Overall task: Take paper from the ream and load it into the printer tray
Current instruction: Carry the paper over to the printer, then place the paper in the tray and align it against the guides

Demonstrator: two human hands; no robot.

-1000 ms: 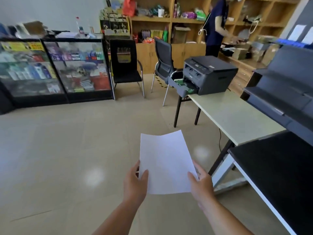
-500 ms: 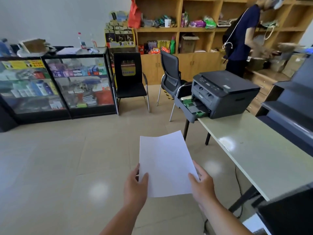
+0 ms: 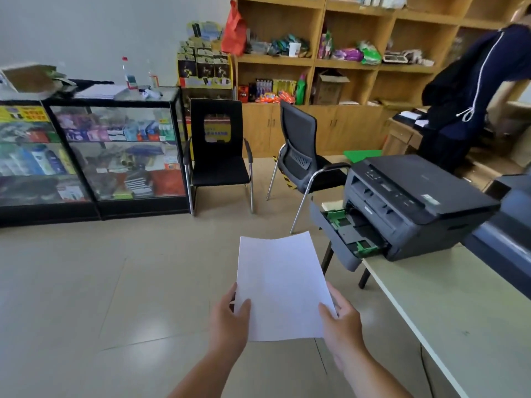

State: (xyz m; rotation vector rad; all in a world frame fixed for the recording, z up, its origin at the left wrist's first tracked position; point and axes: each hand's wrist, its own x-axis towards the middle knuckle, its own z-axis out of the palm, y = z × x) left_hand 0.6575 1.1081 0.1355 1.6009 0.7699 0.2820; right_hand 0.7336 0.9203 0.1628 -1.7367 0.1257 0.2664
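Tiled floor [image 3: 86,282], glass display case [image 3: 115,150] at left, two black chairs [image 3: 218,156], wooden shelving [image 3: 330,53] behind. Pale table [image 3: 459,311] at right; dark printer [image 3: 411,205] at its far end, tray [image 3: 342,234] pulled out over edge, seemingly empty though interior blurred. Person in dark top [image 3: 474,96] stands beyond.

Left hand [image 3: 230,320] and right hand [image 3: 342,323] pinch lower corners of paper [image 3: 281,285], thumbs on top, sheet held over floor, near tray, not touching.

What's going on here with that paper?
A person is holding white paper in both hands, the left hand and right hand gripping its lower corners. Ahead on the table sits a dark printer, its paper tray pulled open. The paper is not yet in it.
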